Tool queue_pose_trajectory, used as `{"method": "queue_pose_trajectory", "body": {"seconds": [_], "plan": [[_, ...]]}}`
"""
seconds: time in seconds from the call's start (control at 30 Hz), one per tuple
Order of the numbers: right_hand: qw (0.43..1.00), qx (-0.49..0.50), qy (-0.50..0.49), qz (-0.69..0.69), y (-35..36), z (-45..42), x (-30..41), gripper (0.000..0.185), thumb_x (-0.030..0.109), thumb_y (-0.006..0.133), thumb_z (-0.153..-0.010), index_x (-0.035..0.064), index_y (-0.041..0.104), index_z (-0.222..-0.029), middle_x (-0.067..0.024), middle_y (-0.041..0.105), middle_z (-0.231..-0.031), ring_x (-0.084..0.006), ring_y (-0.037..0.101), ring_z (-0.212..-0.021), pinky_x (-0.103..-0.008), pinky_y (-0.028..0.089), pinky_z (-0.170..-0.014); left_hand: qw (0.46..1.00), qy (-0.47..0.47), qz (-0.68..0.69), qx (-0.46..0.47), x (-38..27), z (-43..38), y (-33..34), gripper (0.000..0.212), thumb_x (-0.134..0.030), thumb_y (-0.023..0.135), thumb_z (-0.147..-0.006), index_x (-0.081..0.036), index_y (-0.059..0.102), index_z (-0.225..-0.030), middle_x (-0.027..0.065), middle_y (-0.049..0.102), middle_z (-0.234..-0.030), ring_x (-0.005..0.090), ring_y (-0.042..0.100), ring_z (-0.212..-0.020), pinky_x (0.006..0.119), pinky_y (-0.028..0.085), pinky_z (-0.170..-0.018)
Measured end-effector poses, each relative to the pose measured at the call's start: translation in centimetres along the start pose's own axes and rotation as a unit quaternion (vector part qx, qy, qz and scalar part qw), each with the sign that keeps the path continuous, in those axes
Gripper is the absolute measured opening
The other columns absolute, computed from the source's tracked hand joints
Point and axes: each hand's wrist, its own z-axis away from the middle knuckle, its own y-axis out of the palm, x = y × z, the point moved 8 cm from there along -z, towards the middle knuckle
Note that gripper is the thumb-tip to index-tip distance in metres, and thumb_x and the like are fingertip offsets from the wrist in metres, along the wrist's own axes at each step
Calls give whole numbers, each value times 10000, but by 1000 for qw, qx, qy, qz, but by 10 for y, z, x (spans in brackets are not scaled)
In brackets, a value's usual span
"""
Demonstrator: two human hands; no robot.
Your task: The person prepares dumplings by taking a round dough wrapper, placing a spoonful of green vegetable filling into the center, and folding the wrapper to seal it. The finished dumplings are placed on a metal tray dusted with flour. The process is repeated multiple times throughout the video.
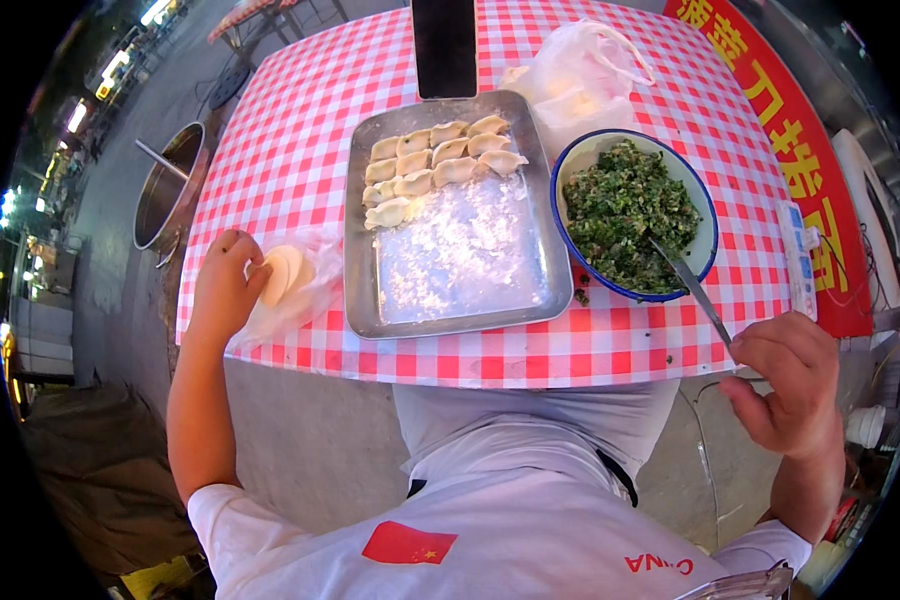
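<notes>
My left hand (229,281) is at the left edge of a small stack of round dough wrappers (285,274). Its thumb and fingertips touch the stack, but whether they pinch a wrapper is unclear. The stack rests on a clear plastic bag (281,322). On the right, my right hand (787,382) has its thumb apart from its fingers, with the fingertips at the handle end of a metal utensil (694,285). That utensil leans in a blue-rimmed enamel bowl (709,247) of chopped green filling (630,210). Between my hands, a floured metal tray (457,328) holds rows of folded dumplings (412,161).
A black-screened phone or tablet (445,49) stands behind the tray. Beside it is a white plastic bag (585,75). A checked cloth (285,127) covers the table. A metal pot (169,187) stands off its left edge, and a power strip (799,259) lies along the right.
</notes>
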Motion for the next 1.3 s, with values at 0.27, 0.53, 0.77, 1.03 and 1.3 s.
{"method": "queue_pose_trajectory", "body": {"seconds": [0.27, 0.53, 0.77, 1.03, 1.3], "plan": [[994, -41, 92, 33, -23, 39, -22, 305, 88, 777, -636, 13, 645, -902, -142, 651, -865, -332, 614, -772, -397, 479, -673, 972, 177, -103, -111, -29, 23, -15, 160, -33, 717, -740, -34, 564, -785, 140, 598, -916, 344, 585, -999, 427, 477, -828], [987, -47, 156, 18, -22, 68, -35, 278, 77, 755, -661, 0, 637, -900, -146, 642, -862, -341, 603, -770, -399, 474, -680, 992, 93, 37, -74, -2, 21, 4, 115, -9, 663, -807, -29, 550, -806, 176, 658, -1044, 314, 605, -1101, 388, 474, -895], [984, -58, 169, 5, -25, 83, -40, 272, 82, 751, -683, -4, 633, -914, -143, 639, -873, -308, 593, -743, -375, 469, -659, 906, -83, 388, -145, 91, 25, 5, 129, -26, 550, -930, -59, 461, -844, 144, 664, -1059, 185, 617, -1045, 288, 464, -829], [970, -90, 215, -65, -20, 99, -56, 273, 66, 739, -718, 7, 642, -966, -119, 644, -884, -194, 574, -698, -300, 446, -605, 610, -102, 743, -257, 26, 35, -16, 214, -191, 553, -985, -31, 537, -1128, 134, 634, -1058, 225, 630, -1021, 346, 529, -863], [971, -63, 220, -67, 42, 81, -78, 605, 105, 813, -667, 60, 602, -1232, -100, 657, -902, -230, 627, -771, -326, 506, -661, 259, -216, 913, 229, -248, 126, 129, 363, -336, 481, -999, -68, 554, -1234, 112, 665, -1091, 285, 673, -977, 406, 584, -588]]}}
